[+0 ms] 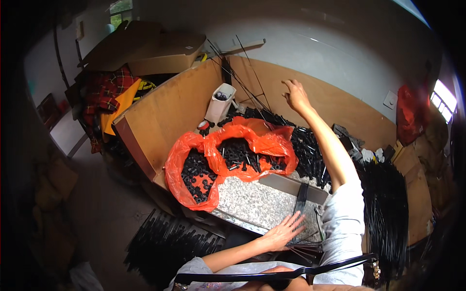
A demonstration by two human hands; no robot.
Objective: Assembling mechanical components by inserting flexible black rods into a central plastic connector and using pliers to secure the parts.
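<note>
A slim bundle of straight black rods (301, 198) runs near-to-far along the right of the grey speckled stone slab (247, 200), its near part at the left hand's (281, 234) spread fingertips, the right hand (297, 98), fingers loosely parted, well beyond its far end.

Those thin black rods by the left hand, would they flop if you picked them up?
The thin black rods would probably stay fairly stiff, since they lie straight across the speckled slab. Being so slim, they might bend a little. Bunched side by side at the left hand, they could slide apart.
</note>
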